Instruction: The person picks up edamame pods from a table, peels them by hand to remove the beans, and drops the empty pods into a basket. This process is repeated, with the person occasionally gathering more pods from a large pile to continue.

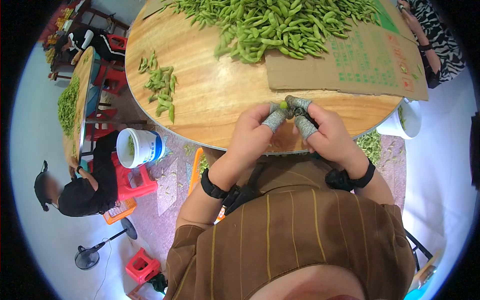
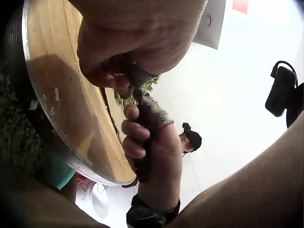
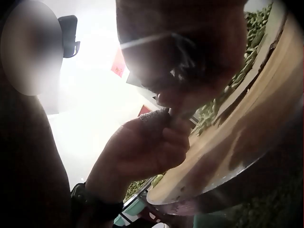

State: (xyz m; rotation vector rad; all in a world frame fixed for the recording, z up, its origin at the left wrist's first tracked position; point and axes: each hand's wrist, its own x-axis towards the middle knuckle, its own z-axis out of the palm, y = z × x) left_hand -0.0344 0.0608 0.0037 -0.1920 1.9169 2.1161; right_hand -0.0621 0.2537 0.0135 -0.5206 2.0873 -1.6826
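Observation:
Over the near edge of the round wooden table (image 1: 210, 107), both hands meet in the head view, thumbs and index fingers wrapped in grey tape. A small green pod (image 1: 284, 105) shows between the fingertips, pinched by the left hand (image 1: 250, 131). The right hand (image 1: 332, 134) touches the left fingertips from the other side; whether it holds something dark there is unclear. In the left wrist view the right hand (image 2: 159, 137) has its other fingers curled in. The left hand (image 3: 147, 147) shows in the right wrist view, the pod hidden.
A large heap of green pods (image 1: 280, 25) covers the table's far side, partly on flattened cardboard (image 1: 345, 70). A smaller pile (image 1: 161, 87) lies at the left. White buckets (image 1: 132, 148) stand left and right below the table. Other people sit at the left and far right.

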